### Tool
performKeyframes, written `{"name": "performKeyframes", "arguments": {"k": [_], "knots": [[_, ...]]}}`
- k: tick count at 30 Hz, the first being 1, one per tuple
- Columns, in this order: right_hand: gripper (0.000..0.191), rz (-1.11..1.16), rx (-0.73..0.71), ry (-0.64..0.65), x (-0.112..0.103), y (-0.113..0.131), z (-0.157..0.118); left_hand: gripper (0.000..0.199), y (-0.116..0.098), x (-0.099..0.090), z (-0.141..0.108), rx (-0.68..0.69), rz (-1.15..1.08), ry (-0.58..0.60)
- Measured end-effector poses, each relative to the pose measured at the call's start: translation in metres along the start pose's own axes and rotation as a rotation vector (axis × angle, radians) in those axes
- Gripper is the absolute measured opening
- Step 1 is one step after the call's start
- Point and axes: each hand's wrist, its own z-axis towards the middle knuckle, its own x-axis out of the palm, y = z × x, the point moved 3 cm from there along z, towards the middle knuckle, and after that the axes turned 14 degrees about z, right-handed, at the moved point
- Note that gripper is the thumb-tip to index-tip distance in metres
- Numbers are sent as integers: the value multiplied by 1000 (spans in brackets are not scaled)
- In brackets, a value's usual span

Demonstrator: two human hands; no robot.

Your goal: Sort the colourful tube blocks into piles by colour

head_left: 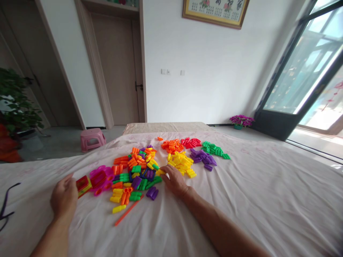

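Note:
My left hand (64,195) is closed around the end of a red and yellow toy piece (84,186). That piece lies beside a pink toy part (102,180). My right hand (173,179) reaches between two groups, its fingers pressed together at a yellow piece (160,172). On its left lies a mixed heap of orange, green, purple and yellow pieces (136,169). Beyond it are single-colour piles: yellow (180,161), orange (172,146), red (190,142), purple (203,158) and green (213,148).
The pieces lie on a wrinkled pale cloth (254,192). An orange stick (128,210) rests near the front. Dark glasses (6,207) are at the far left. A pink stool (93,139) stands behind the cloth's left side.

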Motion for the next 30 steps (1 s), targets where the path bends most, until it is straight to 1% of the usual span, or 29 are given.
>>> {"name": "performKeyframes", "arguments": {"k": [2, 4, 6, 7, 10, 12, 14, 16, 18, 21, 24, 26, 28, 30], "knots": [[22, -17, 54, -122, -13, -11, 2, 41, 2, 1, 2, -23, -11, 75], [22, -78, 92, -225, -28, -21, 2, 41, -3, 1, 3, -53, -26, 196], [23, -162, 122, -301, -43, -29, 2, 42, -7, 0, 2, -90, -37, 302], [24, -206, 141, -329, -49, -33, 2, 43, -8, -1, 2, -104, -36, 333], [27, -319, 213, -401, -64, -45, -2, 45, -7, 0, 2, -103, -11, 368], [28, -357, 251, -439, -70, -51, -4, 44, -3, 4, 4, -86, 5, 366], [28, -366, 259, -471, -72, -52, -5, 41, 0, 7, 6, -72, 19, 346], [27, -342, 232, -479, -70, -47, -4, 38, 1, 9, 8, -71, 41, 327], [26, -285, 180, -441, -63, -36, 2, 37, 0, 9, 8, -68, 52, 326], [24, -202, 125, -285, -42, -13, 15, 37, -3, 5, 6, -63, 36, 320], [25, -195, 169, -121, -15, 2, 28, 34, -6, 1, 2, -55, 7, 290], [30, -229, 242, -55, 2, 5, 36, 34, -9, 0, -1, -39, 6, 268], [34, -269, 297, -1, 15, 2, 42, 38, -13, -3, -3, 0, 44, 224], [34, -276, 305, 39, 23, -3, 45, 41, -21, -8, -6, 64, 122, 120]]}}
